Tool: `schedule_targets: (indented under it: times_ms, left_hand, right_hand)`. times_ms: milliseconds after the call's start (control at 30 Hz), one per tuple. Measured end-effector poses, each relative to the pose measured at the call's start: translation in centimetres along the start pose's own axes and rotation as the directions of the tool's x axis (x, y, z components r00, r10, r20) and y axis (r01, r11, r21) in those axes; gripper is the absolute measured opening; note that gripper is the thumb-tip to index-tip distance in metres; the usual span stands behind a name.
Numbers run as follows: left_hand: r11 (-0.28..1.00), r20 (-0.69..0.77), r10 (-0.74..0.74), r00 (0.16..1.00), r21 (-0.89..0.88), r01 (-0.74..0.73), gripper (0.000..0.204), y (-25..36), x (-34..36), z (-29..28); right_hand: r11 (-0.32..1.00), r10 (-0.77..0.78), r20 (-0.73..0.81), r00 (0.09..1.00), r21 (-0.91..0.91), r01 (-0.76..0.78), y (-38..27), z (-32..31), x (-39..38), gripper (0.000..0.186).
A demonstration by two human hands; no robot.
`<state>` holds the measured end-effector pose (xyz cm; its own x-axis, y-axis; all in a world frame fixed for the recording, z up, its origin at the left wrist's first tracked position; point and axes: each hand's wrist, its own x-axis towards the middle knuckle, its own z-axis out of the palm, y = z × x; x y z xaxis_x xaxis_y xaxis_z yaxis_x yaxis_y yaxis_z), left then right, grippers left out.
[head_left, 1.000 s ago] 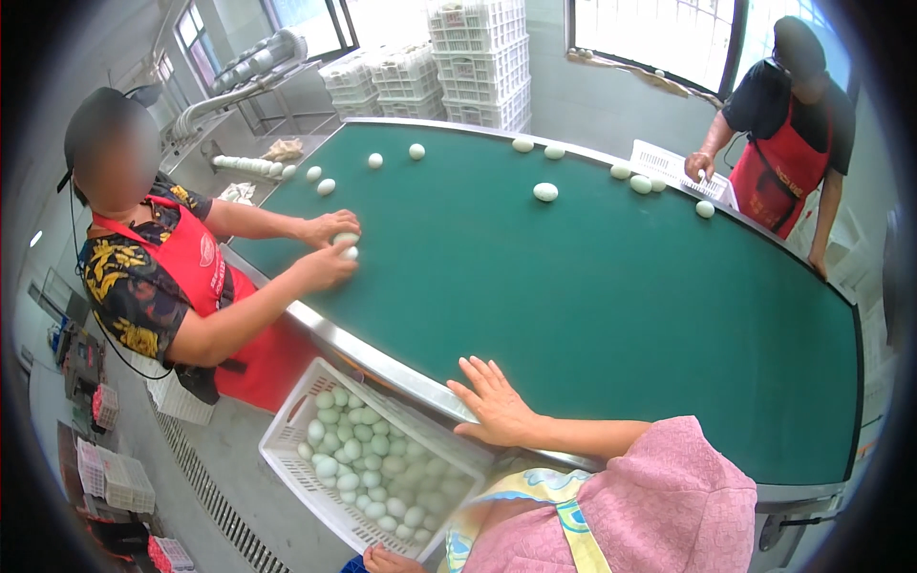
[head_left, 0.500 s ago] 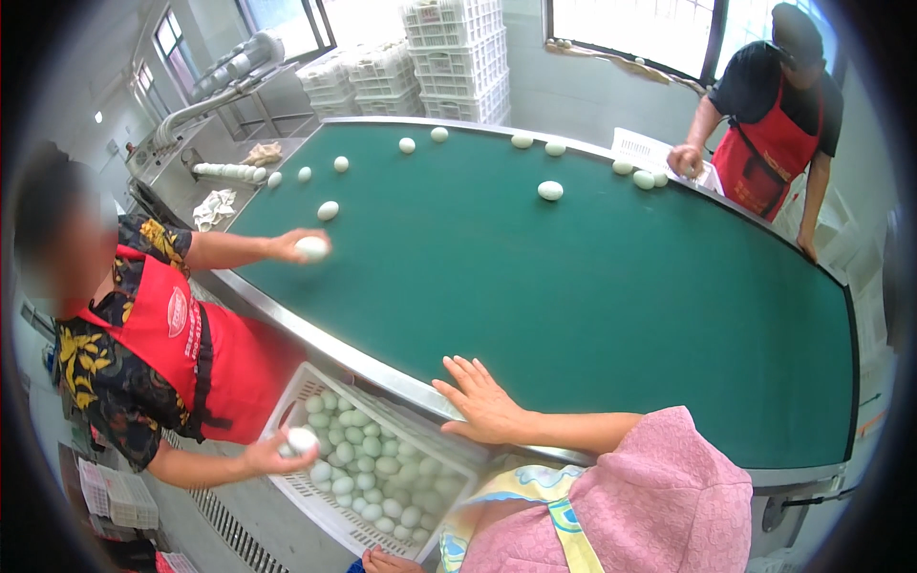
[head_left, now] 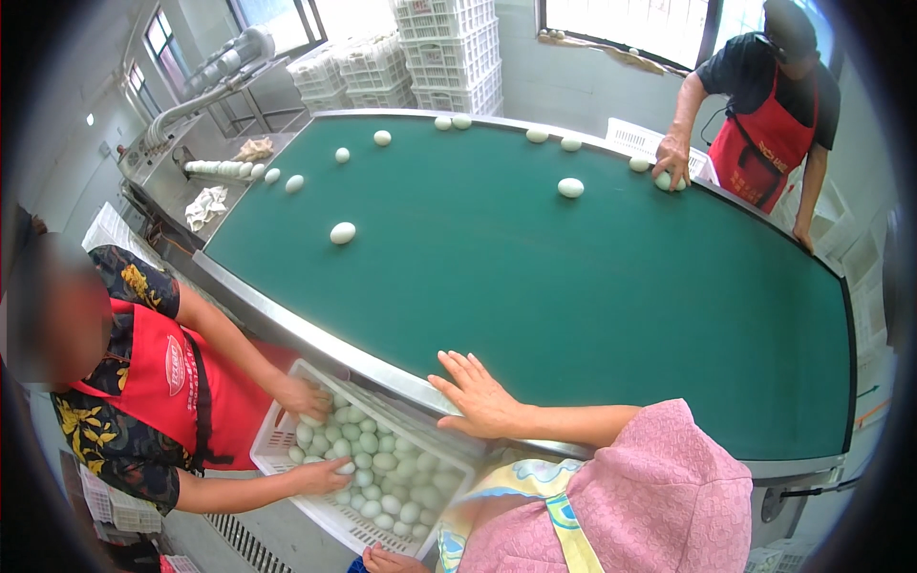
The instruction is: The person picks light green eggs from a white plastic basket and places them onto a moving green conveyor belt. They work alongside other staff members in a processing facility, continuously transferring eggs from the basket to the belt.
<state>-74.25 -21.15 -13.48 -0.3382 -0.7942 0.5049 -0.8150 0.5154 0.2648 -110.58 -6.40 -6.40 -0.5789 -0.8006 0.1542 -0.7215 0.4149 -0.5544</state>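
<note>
My right hand (head_left: 473,396) is spread open, palm down, at the near metal rim (head_left: 401,377) of a green-topped table (head_left: 535,296), with nothing held. My left hand (head_left: 387,561) shows at the bottom edge beside a white plastic basket (head_left: 272,441) of pale eggs (head_left: 396,482); its fingers are curled, and what they grip is hidden. At my left a co-worker in a red apron (head_left: 162,382) has both hands down among the eggs in the basket. More eggs (head_left: 570,188) lie spread along the far part of the green surface.
A second co-worker (head_left: 764,129) at the far right fingers eggs beside a white tray (head_left: 630,137). Stacked white crates (head_left: 449,62) stand behind the table. Metal machinery with a row of eggs (head_left: 220,167) adjoins the left end. A drain grate (head_left: 239,530) runs along the floor.
The left co-worker's hands have moved from the green surface, carrying eggs, down into the basket. The right co-worker's hand has moved onto eggs. Eggs have shifted along the surface.
</note>
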Motion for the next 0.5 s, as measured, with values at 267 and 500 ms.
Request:
schedule_targets:
  times_ms: [267,500]
  left_hand:
    - [1.0,-0.018,0.008,1.0,-0.01,-0.008,0.03,2.3,0.8,1.0]
    - [1.0,0.01,-0.008,1.0,-0.002,0.008,0.03,1.4,0.2,1.9]
  right_hand:
    - [1.0,0.011,0.009,1.0,0.013,-0.012,1.6,-0.6,1.3,0.072]
    - [0.996,-0.076,-0.171,0.982,0.028,0.082,6.5,-3.9,2.2,0.074]
